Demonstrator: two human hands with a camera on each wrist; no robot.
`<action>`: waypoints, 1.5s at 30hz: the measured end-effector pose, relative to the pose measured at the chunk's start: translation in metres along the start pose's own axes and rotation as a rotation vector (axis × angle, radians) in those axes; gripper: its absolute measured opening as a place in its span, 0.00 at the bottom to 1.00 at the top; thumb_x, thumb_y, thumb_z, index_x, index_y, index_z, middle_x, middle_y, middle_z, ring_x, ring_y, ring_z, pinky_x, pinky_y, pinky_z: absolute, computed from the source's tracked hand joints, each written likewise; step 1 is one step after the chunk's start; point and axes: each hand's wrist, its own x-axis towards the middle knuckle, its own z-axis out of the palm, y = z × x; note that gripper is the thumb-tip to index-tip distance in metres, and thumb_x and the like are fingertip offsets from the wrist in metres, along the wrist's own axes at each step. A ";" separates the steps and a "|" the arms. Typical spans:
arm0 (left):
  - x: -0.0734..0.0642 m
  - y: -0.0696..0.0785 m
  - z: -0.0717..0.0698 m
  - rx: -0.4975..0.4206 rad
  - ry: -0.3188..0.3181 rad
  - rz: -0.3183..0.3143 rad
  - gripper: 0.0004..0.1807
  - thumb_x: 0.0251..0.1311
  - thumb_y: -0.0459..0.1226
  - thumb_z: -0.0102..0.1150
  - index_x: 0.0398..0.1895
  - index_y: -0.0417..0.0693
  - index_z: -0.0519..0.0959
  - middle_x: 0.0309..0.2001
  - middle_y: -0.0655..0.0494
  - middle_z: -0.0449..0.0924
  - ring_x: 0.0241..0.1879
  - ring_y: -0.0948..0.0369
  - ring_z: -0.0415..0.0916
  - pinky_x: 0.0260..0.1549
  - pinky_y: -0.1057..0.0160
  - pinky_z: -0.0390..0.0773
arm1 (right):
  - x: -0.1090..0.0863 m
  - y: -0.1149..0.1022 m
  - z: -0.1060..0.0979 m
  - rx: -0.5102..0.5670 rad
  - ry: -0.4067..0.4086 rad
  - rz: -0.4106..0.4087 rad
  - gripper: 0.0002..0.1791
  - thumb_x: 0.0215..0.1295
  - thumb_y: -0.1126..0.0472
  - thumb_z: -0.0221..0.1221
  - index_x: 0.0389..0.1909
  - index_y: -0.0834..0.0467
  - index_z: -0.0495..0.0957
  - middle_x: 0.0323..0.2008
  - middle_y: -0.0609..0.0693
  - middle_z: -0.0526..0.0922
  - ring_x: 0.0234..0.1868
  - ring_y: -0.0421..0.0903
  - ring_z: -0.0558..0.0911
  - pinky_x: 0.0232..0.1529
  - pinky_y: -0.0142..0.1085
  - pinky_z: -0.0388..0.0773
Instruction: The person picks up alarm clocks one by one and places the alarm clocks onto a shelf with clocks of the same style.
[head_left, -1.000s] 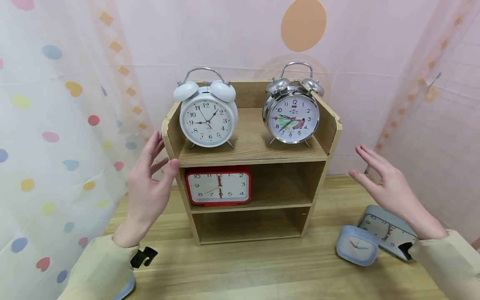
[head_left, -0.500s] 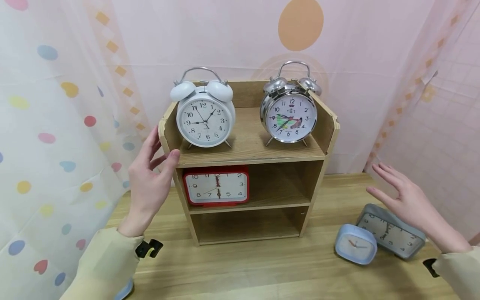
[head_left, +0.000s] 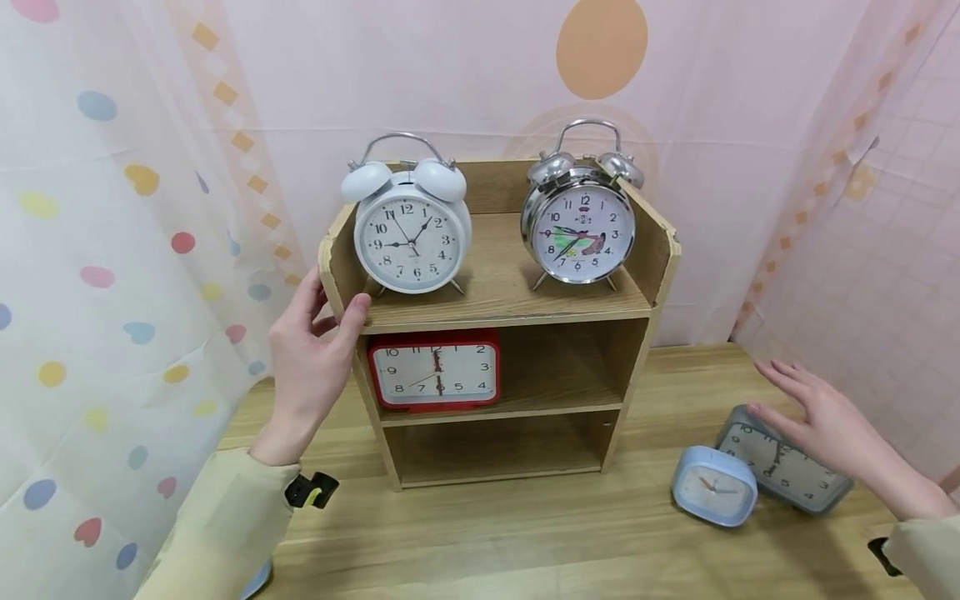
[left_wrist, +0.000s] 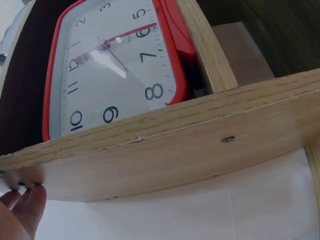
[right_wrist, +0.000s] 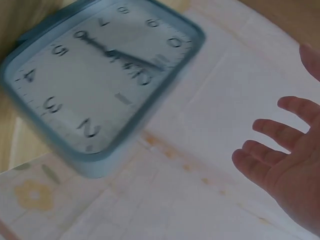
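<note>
My left hand (head_left: 311, 358) grips the left side panel of a small wooden shelf (head_left: 510, 312). Its thumb lies at the panel's front edge, and in the left wrist view the fingertips (left_wrist: 34, 202) touch the outer face. On the top board stand a white twin-bell alarm clock (head_left: 411, 242) and a silver twin-bell alarm clock (head_left: 581, 233). Below them, in the middle compartment, a red rectangular clock (head_left: 435, 372) sits at the left. My right hand (head_left: 828, 421), fingers spread and holding nothing, hovers by a grey-blue rectangular clock (head_left: 787, 462), apart from it.
A small light-blue clock (head_left: 715, 487) leans near the grey-blue one on the wooden table (head_left: 480, 542). Part of another blue thing (head_left: 257, 579) shows beside the left sleeve. Patterned curtains (head_left: 150, 275) hang at the left, back and right.
My left hand has closed in on the shelf's side panel and now grips it. The right hand has moved right and down, closer to the grey-blue clock. The clocks stay put.
</note>
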 end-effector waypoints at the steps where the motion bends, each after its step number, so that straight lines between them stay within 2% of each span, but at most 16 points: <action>1: 0.000 0.000 0.000 0.001 0.005 0.001 0.27 0.71 0.36 0.64 0.72 0.51 0.76 0.60 0.44 0.85 0.52 0.76 0.82 0.48 0.81 0.83 | 0.000 0.003 0.001 -0.015 -0.010 0.000 0.40 0.75 0.51 0.63 0.77 0.69 0.63 0.72 0.83 0.61 0.73 0.84 0.58 0.67 0.82 0.54; 11: -0.001 -0.004 0.001 0.009 0.004 0.001 0.26 0.72 0.35 0.62 0.72 0.50 0.76 0.62 0.47 0.85 0.56 0.78 0.81 0.44 0.82 0.83 | -0.014 0.028 0.012 -0.125 -0.066 0.004 0.41 0.70 0.51 0.67 0.72 0.74 0.67 0.67 0.86 0.66 0.64 0.85 0.68 0.59 0.79 0.67; 21: -0.004 -0.009 0.001 -0.007 -0.016 0.035 0.24 0.74 0.34 0.61 0.71 0.47 0.76 0.62 0.45 0.84 0.56 0.76 0.80 0.47 0.82 0.82 | -0.024 0.042 0.019 -0.174 -0.088 0.024 0.44 0.61 0.51 0.74 0.68 0.77 0.70 0.65 0.87 0.67 0.61 0.86 0.70 0.56 0.77 0.71; 27: -0.005 -0.011 -0.001 -0.014 -0.027 0.069 0.24 0.75 0.33 0.59 0.72 0.49 0.76 0.64 0.43 0.84 0.55 0.76 0.81 0.46 0.82 0.82 | -0.028 0.046 0.020 -0.173 -0.118 0.043 0.45 0.62 0.51 0.74 0.69 0.77 0.68 0.65 0.87 0.67 0.59 0.88 0.71 0.54 0.78 0.72; 35: -0.006 -0.011 -0.001 -0.002 -0.038 0.066 0.24 0.75 0.34 0.58 0.73 0.49 0.76 0.65 0.42 0.83 0.54 0.79 0.81 0.44 0.83 0.82 | -0.029 0.047 0.021 -0.196 -0.185 0.087 0.44 0.65 0.51 0.71 0.69 0.78 0.67 0.64 0.86 0.68 0.58 0.86 0.74 0.51 0.74 0.77; 45: -0.009 -0.012 -0.001 -0.031 -0.049 0.029 0.26 0.76 0.34 0.57 0.76 0.51 0.73 0.68 0.43 0.81 0.55 0.79 0.80 0.47 0.82 0.82 | -0.030 0.048 0.023 -0.227 -0.163 0.074 0.38 0.63 0.59 0.72 0.67 0.76 0.71 0.57 0.82 0.78 0.47 0.78 0.84 0.41 0.65 0.84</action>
